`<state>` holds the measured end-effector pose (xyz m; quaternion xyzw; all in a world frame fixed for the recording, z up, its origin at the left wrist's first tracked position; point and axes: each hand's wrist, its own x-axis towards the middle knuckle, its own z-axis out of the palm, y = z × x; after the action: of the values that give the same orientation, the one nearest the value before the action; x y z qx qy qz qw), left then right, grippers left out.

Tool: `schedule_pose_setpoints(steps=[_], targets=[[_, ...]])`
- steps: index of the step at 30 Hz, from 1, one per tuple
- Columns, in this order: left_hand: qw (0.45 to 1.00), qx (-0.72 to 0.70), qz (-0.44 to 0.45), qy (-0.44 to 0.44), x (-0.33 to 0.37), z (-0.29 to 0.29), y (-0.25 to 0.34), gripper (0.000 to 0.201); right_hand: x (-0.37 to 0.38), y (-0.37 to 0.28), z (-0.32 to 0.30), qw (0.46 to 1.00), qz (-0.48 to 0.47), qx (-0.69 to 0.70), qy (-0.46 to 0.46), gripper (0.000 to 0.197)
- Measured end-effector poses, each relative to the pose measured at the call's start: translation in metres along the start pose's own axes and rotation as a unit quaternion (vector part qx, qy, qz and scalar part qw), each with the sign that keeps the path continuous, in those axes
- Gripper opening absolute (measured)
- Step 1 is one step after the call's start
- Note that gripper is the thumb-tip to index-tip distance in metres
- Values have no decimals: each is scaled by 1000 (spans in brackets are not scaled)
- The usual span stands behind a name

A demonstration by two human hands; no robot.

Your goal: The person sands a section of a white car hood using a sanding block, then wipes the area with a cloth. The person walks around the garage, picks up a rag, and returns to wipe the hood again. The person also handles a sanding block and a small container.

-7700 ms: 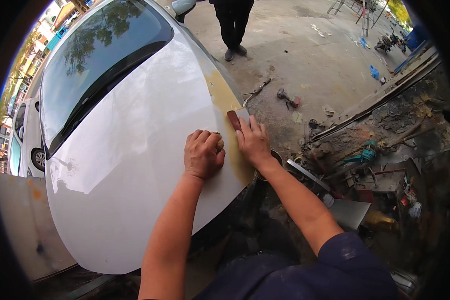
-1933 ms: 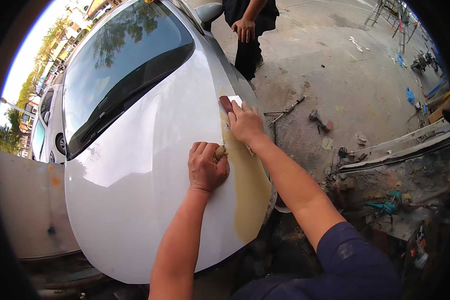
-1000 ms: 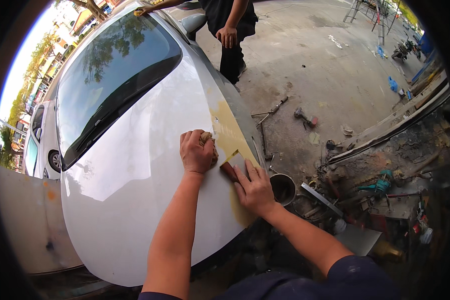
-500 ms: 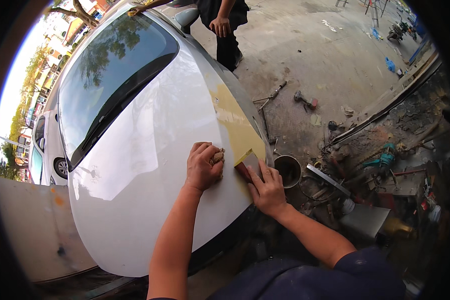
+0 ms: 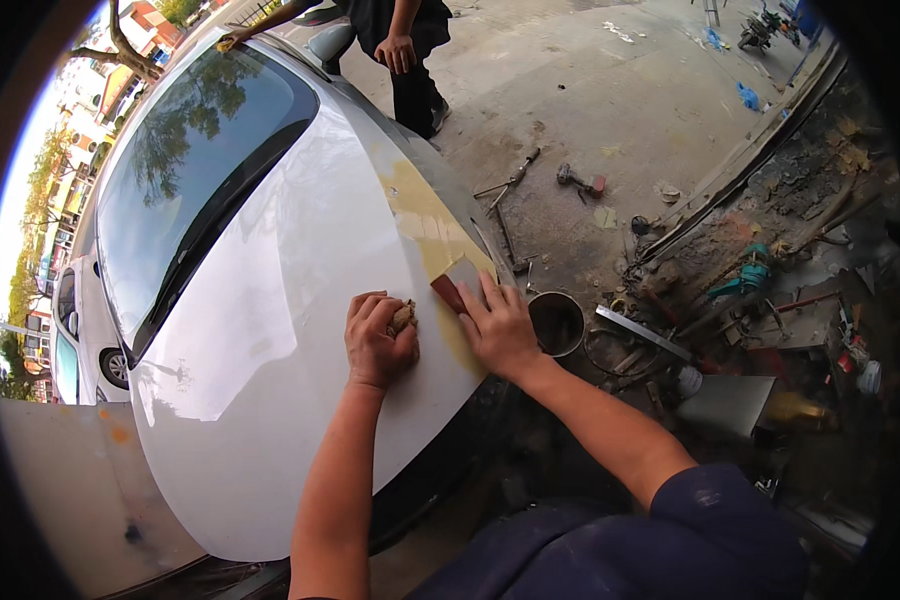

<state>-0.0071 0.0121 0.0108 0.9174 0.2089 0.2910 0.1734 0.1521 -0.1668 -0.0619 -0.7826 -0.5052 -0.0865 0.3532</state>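
On the white car hood point(image 5: 240, 440), my left hand point(image 5: 375, 345) is closed around a crumpled brown sponge point(image 5: 403, 318), resting near the hood's right side. My right hand point(image 5: 500, 325) grips a flat sanding block point(image 5: 460, 272) with a grey top and a reddish-brown edge. The block lies tilted against the yellowish filler patch point(image 5: 418, 212) along the car's right edge, fingers pressed on top of it. Its underside is hidden.
Across the car, another person point(image 5: 395, 50) holds a yellowish sponge point(image 5: 232, 40) at the windshield point(image 5: 210, 130). A metal pail point(image 5: 557, 323) stands beside the car. On the floor are a power tool point(image 5: 580, 182), a teal tool point(image 5: 745, 272) and a metal bar point(image 5: 642, 332).
My right hand has slid the sanding block farther from me along the filler patch. My left hand stays at about the same spot on the hood. The whole view has shifted slightly.
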Motion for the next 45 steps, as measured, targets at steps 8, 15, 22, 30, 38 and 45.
schedule_pose_setpoints(steps=[8, 15, 22, 30, 38, 45], targets=[[1000, 6, -14, -11, -1, 3, -4, 28, 18, 14, 8, 999, 42, -13, -22, 53], [1000, -1, -15, 0, -2, 3, -2, 25, 55, 19, 29, 995, 100, -25, 13, 53], [1000, -15, -9, 10, 1, 3, 0, 21, -40, -21, -13, 1000, -13, -15, 4, 59], [1000, 0, -21, 3, -1, 2, 1, 23, 77, 21, 32, 990, 132, -57, -11, 53], [1000, -8, -7, 16, 1, 3, 0, 23, -25, -28, -9, 1000, 3, -4, -20, 56], [1000, 6, -6, -17, 5, 4, 0, 18, 87, 20, 40, 990, 123, -60, -23, 51]])
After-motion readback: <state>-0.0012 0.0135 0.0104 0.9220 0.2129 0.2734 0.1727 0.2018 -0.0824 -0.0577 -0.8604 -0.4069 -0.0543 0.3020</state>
